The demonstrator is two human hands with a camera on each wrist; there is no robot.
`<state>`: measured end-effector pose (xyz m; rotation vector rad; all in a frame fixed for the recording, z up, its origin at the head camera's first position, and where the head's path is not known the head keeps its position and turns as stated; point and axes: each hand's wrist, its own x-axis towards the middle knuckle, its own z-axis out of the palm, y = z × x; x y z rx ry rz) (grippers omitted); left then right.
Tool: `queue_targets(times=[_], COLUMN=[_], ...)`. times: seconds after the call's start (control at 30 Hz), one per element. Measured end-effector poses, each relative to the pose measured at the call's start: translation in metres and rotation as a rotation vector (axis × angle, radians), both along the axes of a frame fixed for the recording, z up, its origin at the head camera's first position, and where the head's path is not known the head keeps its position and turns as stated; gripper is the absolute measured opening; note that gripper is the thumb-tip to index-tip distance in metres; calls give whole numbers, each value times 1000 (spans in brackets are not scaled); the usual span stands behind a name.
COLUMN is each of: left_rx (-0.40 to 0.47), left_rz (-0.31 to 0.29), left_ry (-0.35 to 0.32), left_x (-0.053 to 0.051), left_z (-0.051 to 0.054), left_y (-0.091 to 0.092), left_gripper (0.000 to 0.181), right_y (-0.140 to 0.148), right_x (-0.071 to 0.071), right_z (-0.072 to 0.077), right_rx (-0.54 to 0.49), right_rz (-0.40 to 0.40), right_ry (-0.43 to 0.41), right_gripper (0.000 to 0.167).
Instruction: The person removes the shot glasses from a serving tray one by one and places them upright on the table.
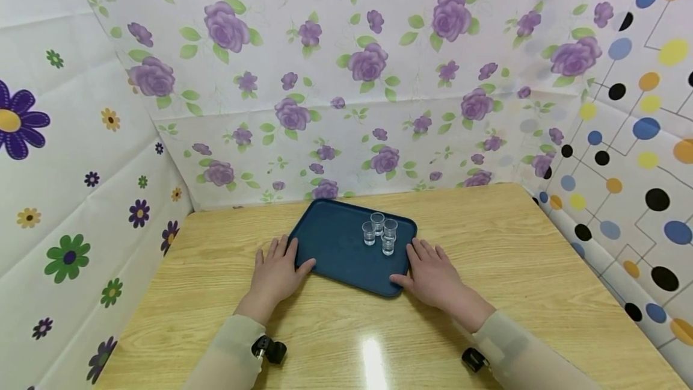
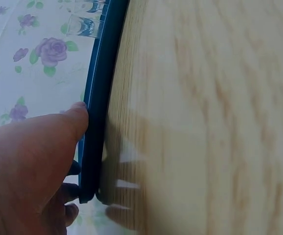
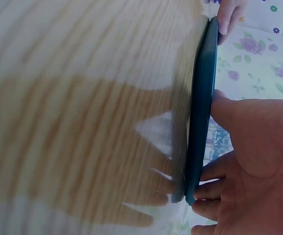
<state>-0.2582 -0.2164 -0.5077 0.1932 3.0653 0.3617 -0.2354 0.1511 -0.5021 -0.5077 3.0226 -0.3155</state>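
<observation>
A dark blue tray [image 1: 341,245] lies at an angle on the wooden table. Several small clear shot glasses [image 1: 369,234] stand upright in a cluster on its right half. My left hand [image 1: 278,275] touches the tray's left end, its fingers along the side and the thumb at the near edge. At the right end, my right hand [image 1: 433,274] touches the rim, with its thumb by the near corner. In the left wrist view, the thumb [image 2: 75,117] meets the tray's rim. The right wrist view shows the fingertips [image 3: 207,205] against the tray's side [image 3: 200,112].
The light wooden table [image 1: 514,245] extends around the tray and reflects light near its front. Behind it hangs a white cloth [image 1: 325,65] with purple roses. Patterned cloths stand at the left [image 1: 54,197] and right [image 1: 639,137]. Each wrist carries a small black device [image 1: 269,349].
</observation>
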Motion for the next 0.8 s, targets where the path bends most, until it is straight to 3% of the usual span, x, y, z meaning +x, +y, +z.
queue_targets(times=[0.8], left_rx=[14], left_rz=[23], left_ry=[52], left_x=[20], left_z=[-4], left_y=[18], left_gripper=[77], right_y=[14], right_x=[-21], right_z=[6], right_rx=[3], right_rz=[75], right_ry=[-45], right_gripper=[93])
